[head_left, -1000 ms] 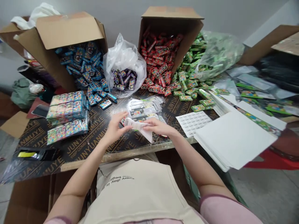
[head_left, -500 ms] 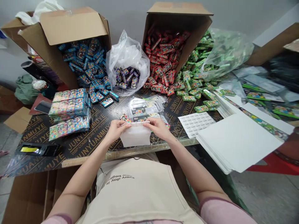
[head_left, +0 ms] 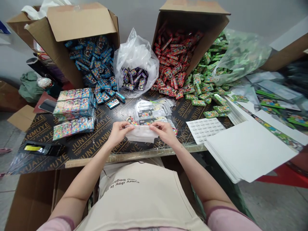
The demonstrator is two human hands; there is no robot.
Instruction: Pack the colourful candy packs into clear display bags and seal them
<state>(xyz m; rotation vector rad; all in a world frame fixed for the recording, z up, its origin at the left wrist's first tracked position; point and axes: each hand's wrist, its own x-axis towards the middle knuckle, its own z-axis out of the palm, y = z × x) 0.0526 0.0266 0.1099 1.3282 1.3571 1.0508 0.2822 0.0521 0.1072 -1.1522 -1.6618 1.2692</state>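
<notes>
Both my hands pinch one small white plastic pouch [head_left: 141,133] just above the table's near edge. My left hand [head_left: 118,132] grips its left end, my right hand [head_left: 164,131] its right end, fingers closed on it. The pouch lies nearly level between them. Right behind it sits a pile of clear printed pouches [head_left: 152,110], and a small colourful packet [head_left: 131,120] lies beside my left fingers.
Tipped cardboard boxes spill blue packets [head_left: 96,69] and red packets [head_left: 173,67]. A white bag holds purple packets [head_left: 134,80]; green packets [head_left: 204,83] spread right. Bundled finished packs [head_left: 73,112] stack on the left, a tape dispenser [head_left: 39,148] near the edge, white sheets [head_left: 247,150] on the right.
The pouch went from dangling under my right hand to being held by both hands at its top edge, then tilted up to lie flatter. The view shifted slightly.
</notes>
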